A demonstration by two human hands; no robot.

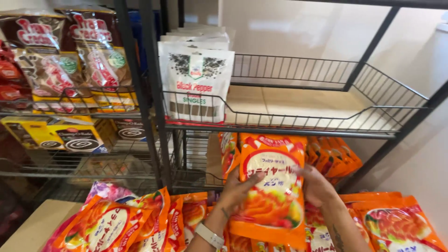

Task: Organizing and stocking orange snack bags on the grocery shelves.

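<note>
Both hands hold one glossy orange plastic snack bag (272, 186) upright in front of the lower tier of a black wire shelf rack (298, 122). The left hand (235, 190), with a white band at the wrist, has its fingers (249, 179) closed on the bag's left edge; the right hand (316, 186) clasps the right edge, fingers (303, 171) curled over the front. The bag stands level with the lower tier's front edge, just below the upper wire basket's rail.

More orange bags of the same kind (333, 156) stand in a row behind it on the lower tier, and a loose heap of them (121, 224) lies below and to both sides of the hands. In the upper basket's left corner stands a row of white pouches with a dark speckled picture (196, 81); the rest of that basket shows bare wire. On the neighbouring rack to the left sit brown and red snack packets (70, 56) and yellow boxes with a swirl picture (56, 135).
</note>
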